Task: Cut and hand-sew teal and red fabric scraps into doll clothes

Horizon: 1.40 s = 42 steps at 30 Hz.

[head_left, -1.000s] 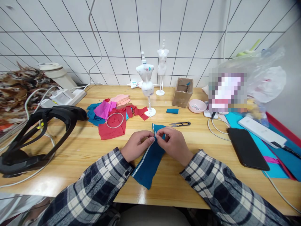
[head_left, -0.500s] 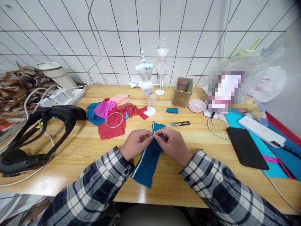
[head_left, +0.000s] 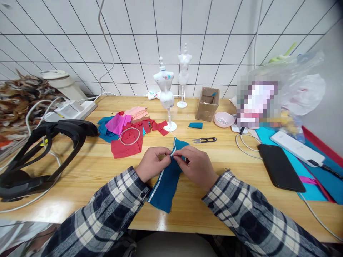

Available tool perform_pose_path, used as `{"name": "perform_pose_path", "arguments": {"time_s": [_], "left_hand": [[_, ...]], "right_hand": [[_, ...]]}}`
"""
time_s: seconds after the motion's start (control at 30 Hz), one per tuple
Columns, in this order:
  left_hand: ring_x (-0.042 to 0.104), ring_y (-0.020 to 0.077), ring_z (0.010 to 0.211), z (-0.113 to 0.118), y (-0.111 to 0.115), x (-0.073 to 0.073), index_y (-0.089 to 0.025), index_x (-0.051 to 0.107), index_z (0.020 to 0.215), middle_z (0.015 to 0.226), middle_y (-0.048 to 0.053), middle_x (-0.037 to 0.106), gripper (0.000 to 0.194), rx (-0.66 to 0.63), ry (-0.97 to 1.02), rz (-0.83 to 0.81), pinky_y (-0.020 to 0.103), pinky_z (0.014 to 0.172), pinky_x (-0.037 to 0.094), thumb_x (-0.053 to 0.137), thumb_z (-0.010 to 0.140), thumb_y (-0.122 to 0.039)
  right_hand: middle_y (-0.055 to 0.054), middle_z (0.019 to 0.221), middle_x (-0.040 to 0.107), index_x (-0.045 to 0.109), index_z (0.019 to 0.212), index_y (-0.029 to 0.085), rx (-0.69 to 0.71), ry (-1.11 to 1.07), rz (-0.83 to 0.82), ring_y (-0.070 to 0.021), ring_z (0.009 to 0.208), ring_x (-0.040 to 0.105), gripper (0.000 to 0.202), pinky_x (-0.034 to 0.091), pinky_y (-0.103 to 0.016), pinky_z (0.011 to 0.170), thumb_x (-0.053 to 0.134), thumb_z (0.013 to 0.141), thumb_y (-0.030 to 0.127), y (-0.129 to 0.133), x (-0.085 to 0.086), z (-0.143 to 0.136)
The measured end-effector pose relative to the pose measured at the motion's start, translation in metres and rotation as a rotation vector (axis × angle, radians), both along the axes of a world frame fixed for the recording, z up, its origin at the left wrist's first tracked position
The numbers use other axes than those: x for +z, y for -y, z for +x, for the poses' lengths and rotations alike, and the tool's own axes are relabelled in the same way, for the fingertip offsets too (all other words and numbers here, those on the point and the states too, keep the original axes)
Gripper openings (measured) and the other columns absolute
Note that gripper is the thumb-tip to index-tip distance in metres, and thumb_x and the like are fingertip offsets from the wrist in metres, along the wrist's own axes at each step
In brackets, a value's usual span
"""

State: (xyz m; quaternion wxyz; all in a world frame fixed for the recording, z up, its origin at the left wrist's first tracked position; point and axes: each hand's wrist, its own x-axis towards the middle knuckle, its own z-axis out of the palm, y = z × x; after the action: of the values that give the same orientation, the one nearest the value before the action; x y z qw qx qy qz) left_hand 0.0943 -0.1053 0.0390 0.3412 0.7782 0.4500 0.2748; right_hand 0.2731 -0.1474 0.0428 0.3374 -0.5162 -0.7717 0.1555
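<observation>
A teal piece of fabric (head_left: 166, 189) lies slanted on the table in front of me, with a narrow white strip (head_left: 154, 190) along its left edge. My left hand (head_left: 154, 162) pinches that edge between thumb and forefinger. Close against it, my right hand (head_left: 197, 164) is closed in a pinch at the same spot on the strip; my fingertips hide the exact point of contact. Beyond the hands lie black thread snips (head_left: 205, 140) and a small folded teal piece (head_left: 195, 125).
Miniature white mannequins (head_left: 166, 98) stand toward the tiled wall. A cardboard box (head_left: 207, 107) and pink bowl (head_left: 224, 120) are behind the snips. Fabric scraps (head_left: 125, 146) and a black headset (head_left: 53, 153) lie left; a black phone (head_left: 281, 167) and cables lie right.
My right hand's fingertips have shifted slightly left and down along the white strip. The left hand keeps its pinch, and the view has moved a little.
</observation>
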Motion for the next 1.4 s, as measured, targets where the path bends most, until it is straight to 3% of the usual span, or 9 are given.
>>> {"name": "perform_pose_path", "arguments": {"time_s": [0.5,0.73,1.03,1.13,1.23,1.33,1.4], "left_hand": [[0.064,0.0166,0.074,0.002,0.001,0.002,-0.016,0.069,0.076,0.077,0.001,0.072,0.023,-0.064,-0.018,0.024,0.024,0.070,0.046,0.051,0.084,-0.027],[0.064,0.0158,0.072,0.001,0.001,0.003,-0.016,0.070,0.078,0.076,0.002,0.071,0.020,-0.086,-0.012,0.070,0.023,0.069,0.046,0.053,0.083,-0.025],[0.065,0.0186,0.080,0.002,0.001,0.006,-0.019,0.071,0.085,0.085,0.003,0.073,0.025,-0.104,0.019,-0.006,0.026,0.076,0.048,0.052,0.087,-0.034],[0.066,0.0195,0.084,0.001,-0.002,0.007,-0.019,0.071,0.091,0.089,0.004,0.074,0.027,0.015,0.066,-0.036,0.027,0.078,0.048,0.054,0.087,-0.040],[0.064,0.0184,0.079,-0.001,-0.006,0.007,-0.017,0.070,0.087,0.084,0.005,0.072,0.027,0.155,0.119,-0.016,0.027,0.076,0.048,0.059,0.085,-0.042],[0.063,0.0172,0.075,-0.002,-0.007,0.007,-0.016,0.069,0.082,0.080,0.005,0.071,0.027,0.173,0.206,-0.045,0.027,0.074,0.048,0.063,0.082,-0.042],[0.062,0.0164,0.073,-0.001,-0.006,0.007,-0.015,0.068,0.081,0.077,0.004,0.069,0.028,0.167,0.274,-0.114,0.026,0.071,0.048,0.065,0.080,-0.043]], "right_hand": [[0.000,0.083,0.069,0.069,0.087,0.023,-0.067,-0.024,0.000,-0.0140,0.070,0.060,0.011,0.041,-0.026,0.064,0.059,0.086,0.025,-0.004,0.000,0.002],[0.001,0.074,0.066,0.067,0.080,0.021,-0.065,-0.163,-0.098,-0.0129,0.063,0.056,0.006,0.041,-0.025,0.060,0.060,0.079,0.020,-0.008,-0.001,0.001],[0.001,0.070,0.065,0.068,0.080,0.021,-0.086,-0.206,-0.120,-0.0133,0.060,0.056,0.009,0.043,-0.026,0.060,0.060,0.081,0.025,-0.012,-0.003,0.005],[-0.001,0.074,0.068,0.068,0.080,0.021,-0.140,-0.149,-0.095,-0.0156,0.067,0.060,0.009,0.045,-0.027,0.062,0.061,0.082,0.025,-0.013,-0.004,0.008],[-0.002,0.086,0.073,0.072,0.090,0.022,-0.056,-0.075,-0.106,-0.0179,0.081,0.065,0.016,0.048,-0.029,0.071,0.056,0.086,0.021,-0.016,-0.006,0.011],[-0.002,0.100,0.074,0.070,0.109,0.025,0.015,-0.022,-0.118,-0.0184,0.089,0.067,0.027,0.049,-0.031,0.079,0.050,0.091,0.021,-0.022,-0.007,0.021],[-0.004,0.106,0.073,0.067,0.115,0.023,-0.104,0.039,-0.055,-0.0208,0.095,0.065,0.030,0.049,-0.034,0.081,0.049,0.092,0.023,-0.029,-0.007,0.035]]}}
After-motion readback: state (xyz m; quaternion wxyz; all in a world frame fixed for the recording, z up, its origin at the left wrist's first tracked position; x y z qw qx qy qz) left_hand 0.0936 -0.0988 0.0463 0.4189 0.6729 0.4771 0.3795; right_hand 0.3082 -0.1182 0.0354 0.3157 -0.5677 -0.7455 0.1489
